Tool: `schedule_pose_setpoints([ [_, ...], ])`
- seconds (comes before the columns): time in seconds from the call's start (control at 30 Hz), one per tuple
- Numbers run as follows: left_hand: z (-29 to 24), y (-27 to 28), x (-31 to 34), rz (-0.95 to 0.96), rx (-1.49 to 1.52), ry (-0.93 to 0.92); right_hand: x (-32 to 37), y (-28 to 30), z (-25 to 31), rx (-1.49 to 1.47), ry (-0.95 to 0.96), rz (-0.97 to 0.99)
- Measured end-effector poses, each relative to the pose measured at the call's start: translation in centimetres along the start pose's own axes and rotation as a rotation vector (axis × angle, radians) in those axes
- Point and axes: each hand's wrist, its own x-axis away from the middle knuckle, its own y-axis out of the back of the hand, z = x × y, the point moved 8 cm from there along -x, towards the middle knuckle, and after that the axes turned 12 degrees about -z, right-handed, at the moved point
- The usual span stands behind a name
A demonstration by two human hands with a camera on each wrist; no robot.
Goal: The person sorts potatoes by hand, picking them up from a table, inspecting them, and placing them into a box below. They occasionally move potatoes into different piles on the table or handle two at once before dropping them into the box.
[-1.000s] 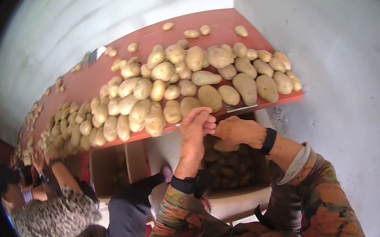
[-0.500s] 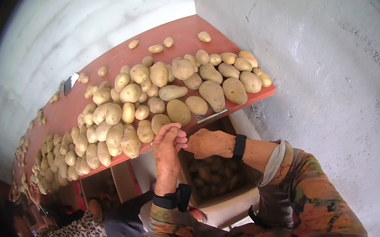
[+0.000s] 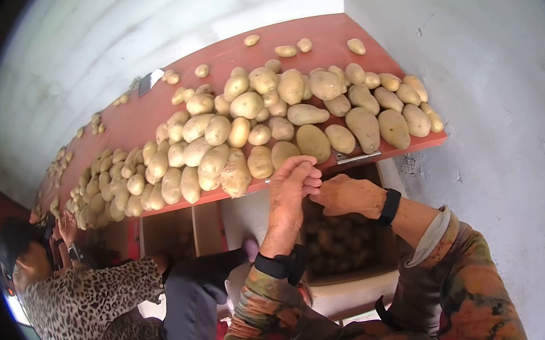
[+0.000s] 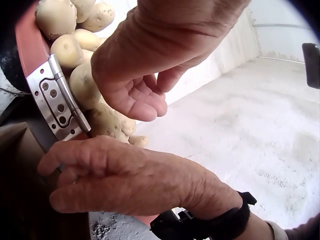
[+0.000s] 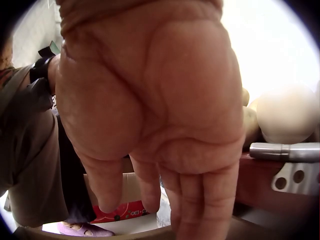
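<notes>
My left hand [image 3: 293,191] is just in front of the red table's [image 3: 377,56] near edge, its fingers loosely curled with nothing in them. Beside it on the right, my right hand [image 3: 350,196] hangs over a cardboard box [image 3: 353,275] that has potatoes [image 3: 340,242] inside. The right wrist view shows the palm of my right hand [image 5: 155,115], fingers pointing down and nearly straight, without any object. In the left wrist view, my left hand [image 4: 145,65] stands above the right. Many potatoes [image 3: 313,142] lie along the table's front edge, nearest my left fingertips.
A metal hinge [image 3: 357,158] sits on the table's front edge. Another person in a leopard-print top [image 3: 94,308] works at the left, near a second box [image 3: 207,226]. A grey wall [image 3: 479,115] stands close at the right. A flat dark object [image 3: 145,85] lies far back.
The potato under my right hand a second ago is gone from there. Both hands keep nearly the same pose. The head view swung right, then back left.
</notes>
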Motion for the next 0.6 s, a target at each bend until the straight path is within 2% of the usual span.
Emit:
schedule_pose_setpoints([
  [0.1,-0.6,0.4,-0.2,-0.014,-0.003,-0.033,-0.2,-0.2,0.4,0.015,-0.065,0.109],
  [0.3,-1.8,1.3,-0.4,-0.058,0.004,-0.054,-0.5,-0.4,1.8,0.017,-0.074,0.168],
  [0.43,-2.2,1.7,-0.5,-0.086,0.005,-0.056,-0.2,-0.2,2.7,0.027,-0.1,0.193],
  [0.53,-2.4,1.9,-0.6,-0.088,0.021,-0.063,0.3,0.3,3.6,-0.008,-0.077,0.109],
  [0.6,-2.4,1.8,-0.6,-0.09,0.019,-0.065,1.0,0.2,4.2,-0.034,-0.125,0.171],
])
